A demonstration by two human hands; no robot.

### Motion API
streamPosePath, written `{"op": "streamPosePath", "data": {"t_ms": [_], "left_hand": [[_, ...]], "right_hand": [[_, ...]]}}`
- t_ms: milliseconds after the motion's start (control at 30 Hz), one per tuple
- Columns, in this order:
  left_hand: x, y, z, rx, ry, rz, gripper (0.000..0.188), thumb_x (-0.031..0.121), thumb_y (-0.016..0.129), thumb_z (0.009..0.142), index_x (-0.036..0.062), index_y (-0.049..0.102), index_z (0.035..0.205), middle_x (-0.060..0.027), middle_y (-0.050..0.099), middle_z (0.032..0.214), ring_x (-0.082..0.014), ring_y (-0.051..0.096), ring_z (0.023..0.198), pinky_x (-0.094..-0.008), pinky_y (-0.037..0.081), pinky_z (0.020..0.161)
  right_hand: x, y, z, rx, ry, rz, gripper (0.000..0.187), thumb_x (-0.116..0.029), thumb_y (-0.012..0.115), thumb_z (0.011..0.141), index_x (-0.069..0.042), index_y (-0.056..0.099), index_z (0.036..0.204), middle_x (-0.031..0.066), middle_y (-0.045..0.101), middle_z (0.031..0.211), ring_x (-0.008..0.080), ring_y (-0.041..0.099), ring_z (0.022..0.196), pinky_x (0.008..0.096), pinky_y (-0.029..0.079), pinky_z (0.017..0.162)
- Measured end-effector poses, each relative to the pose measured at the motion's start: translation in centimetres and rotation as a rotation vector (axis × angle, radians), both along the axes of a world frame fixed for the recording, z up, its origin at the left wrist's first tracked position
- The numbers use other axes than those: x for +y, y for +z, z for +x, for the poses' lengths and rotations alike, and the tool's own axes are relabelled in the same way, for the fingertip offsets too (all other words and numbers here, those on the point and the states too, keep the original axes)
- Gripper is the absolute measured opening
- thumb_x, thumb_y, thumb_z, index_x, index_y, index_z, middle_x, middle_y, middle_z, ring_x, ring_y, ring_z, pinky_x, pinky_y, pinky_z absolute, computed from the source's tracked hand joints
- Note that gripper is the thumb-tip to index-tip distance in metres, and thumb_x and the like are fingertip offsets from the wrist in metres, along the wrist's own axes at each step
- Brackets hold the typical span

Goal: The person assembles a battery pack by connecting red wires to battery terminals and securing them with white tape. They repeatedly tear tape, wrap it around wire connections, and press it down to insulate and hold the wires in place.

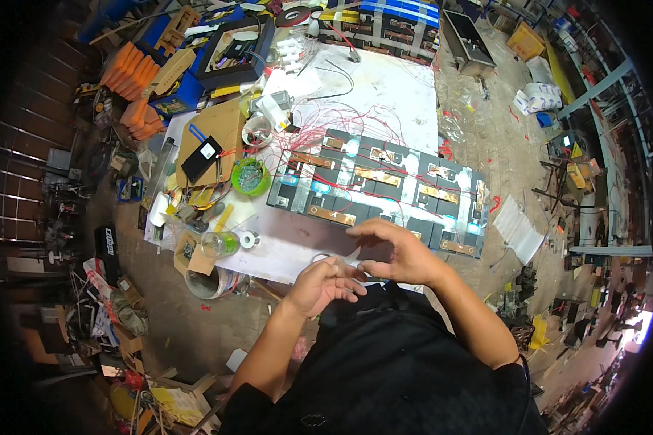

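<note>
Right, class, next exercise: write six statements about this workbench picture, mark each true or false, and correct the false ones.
1. The flat black box lies on brown cardboard. True.
2. The left hand and the right hand are close together, by the near side of the black block with copper-coloured strips. True.
3. Both hands wear gloves. False: both are bare.
4. The green bowl stands to the left of the block. True.
5. The green bowl is empty. False: it holds many small bluish-grey pieces.
6. The flat black box lies to the right of the block. False: it lies to the left.
</note>
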State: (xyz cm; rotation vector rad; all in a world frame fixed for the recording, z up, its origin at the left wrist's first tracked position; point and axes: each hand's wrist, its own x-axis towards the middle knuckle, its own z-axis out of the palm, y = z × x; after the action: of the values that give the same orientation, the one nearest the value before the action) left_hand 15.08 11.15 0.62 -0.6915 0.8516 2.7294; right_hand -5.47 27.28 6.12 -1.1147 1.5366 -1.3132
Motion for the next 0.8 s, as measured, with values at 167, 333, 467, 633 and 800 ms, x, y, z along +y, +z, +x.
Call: {"op": "streamPosePath", "data": {"t_ms": [167, 333, 467, 633, 800], "left_hand": [[-1.2, -0.1, -0.4, 0.012, -0.100, 0.130, 0.023, 0.021, 0.050, 0.108, 0.0014, 0.061, 0.114, -0.0257, 0.073, 0.123, -0.0365, 0.079, 0.100, -0.0402, 0.066, 0.073], [-2.9, 0.6, 0.6, 0.063, -0.150, 0.116, 0.033, 0.030, 0.046, 0.116, 0.0020, 0.060, 0.123, -0.0284, 0.072, 0.124, -0.0386, 0.080, 0.101, -0.0398, 0.067, 0.070], [-4.9, 6.3, 2.3, 0.216, -0.030, -0.407, 0.028, 0.025, 0.057, 0.113, -0.0015, 0.061, 0.122, -0.0228, 0.073, 0.114, -0.0292, 0.075, 0.098, -0.0384, 0.065, 0.084], [-7.7, 27.2, 4.2, 0.007, -0.186, -1.043, 0.038, 0.031, 0.059, 0.111, -0.0043, 0.066, 0.122, -0.0206, 0.071, 0.113, -0.0312, 0.071, 0.102, -0.0429, 0.056, 0.095], [-7.6, 27.4, 3.6, -0.065, -0.449, -1.550, 0.024, 0.026, 0.066, 0.101, 0.0027, 0.068, 0.107, -0.0165, 0.071, 0.100, -0.0326, 0.070, 0.091, -0.0452, 0.057, 0.084]], "right_hand": [[-0.8, 0.5, -0.5, 0.052, 0.010, -0.026, 0.016, -0.002, 0.081, 0.091, -0.002, 0.079, 0.107, 0.0143, 0.072, 0.130, 0.0286, 0.069, 0.123, 0.0398, 0.056, 0.105], [-0.8, 1.9, -0.1, -0.085, -0.103, -0.049, 0.006, 0.000, 0.079, 0.095, -0.001, 0.080, 0.102, 0.0133, 0.071, 0.131, 0.0244, 0.070, 0.121, 0.0391, 0.058, 0.103], [-0.3, 2.2, -0.6, -0.269, -0.318, -0.228, 0.006, 0.003, 0.075, 0.096, -0.001, 0.075, 0.101, 0.0169, 0.071, 0.132, 0.0229, 0.072, 0.117, 0.0406, 0.057, 0.105], [2.7, 2.7, -2.0, -0.341, -0.503, -0.241, 0.010, -0.008, 0.077, 0.097, -0.002, 0.069, 0.097, 0.0186, 0.071, 0.130, 0.0244, 0.073, 0.114, 0.0441, 0.057, 0.105], [1.1, 1.8, -0.8, -0.396, -0.429, -0.193, 0.009, -0.007, 0.076, 0.097, -0.002, 0.068, 0.096, 0.0171, 0.073, 0.120, 0.0237, 0.073, 0.109, 0.0436, 0.057, 0.102]]}}
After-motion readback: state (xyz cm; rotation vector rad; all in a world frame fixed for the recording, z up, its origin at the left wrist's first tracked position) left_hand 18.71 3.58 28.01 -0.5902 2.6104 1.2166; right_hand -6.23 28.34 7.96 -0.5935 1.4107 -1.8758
